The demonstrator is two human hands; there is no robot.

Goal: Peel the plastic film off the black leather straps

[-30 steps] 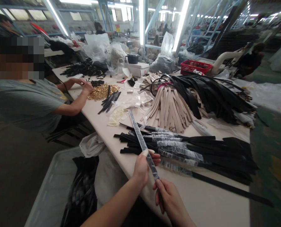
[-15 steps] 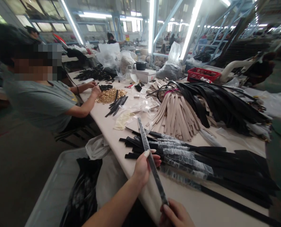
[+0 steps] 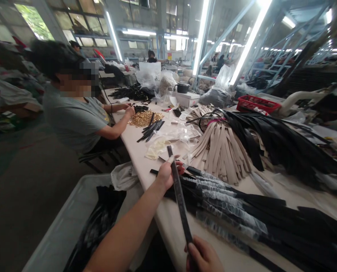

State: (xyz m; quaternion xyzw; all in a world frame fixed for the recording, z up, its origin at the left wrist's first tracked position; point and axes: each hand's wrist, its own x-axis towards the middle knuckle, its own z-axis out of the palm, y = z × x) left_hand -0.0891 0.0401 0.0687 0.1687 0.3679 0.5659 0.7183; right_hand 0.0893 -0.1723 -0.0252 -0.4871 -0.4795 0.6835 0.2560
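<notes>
Both my hands hold one long, flat black strap (image 3: 180, 200), which slants from the table's left edge toward me. My left hand (image 3: 167, 173) pinches it near its far end, thumb on top and the other fingers beneath. Closed round the near end is my right hand (image 3: 204, 254), partly cut off by the bottom of the picture. Just right of the strap, several black straps with crinkled clear plastic sleeves (image 3: 222, 200) lie spread on the pale table (image 3: 168, 226).
Beige strips (image 3: 218, 151) and a heap of black straps (image 3: 282, 139) lie farther back. A co-worker (image 3: 72, 117) sits at left by gold hardware pieces (image 3: 146, 118). A grey bin (image 3: 63, 211) holding black pieces stands left of the table; a red basket (image 3: 257, 104) sits behind.
My left hand has moved along the strap toward its far end, while my right hand stays at the near end. The view has turned left. The strap's pale sheen has gone darker.
</notes>
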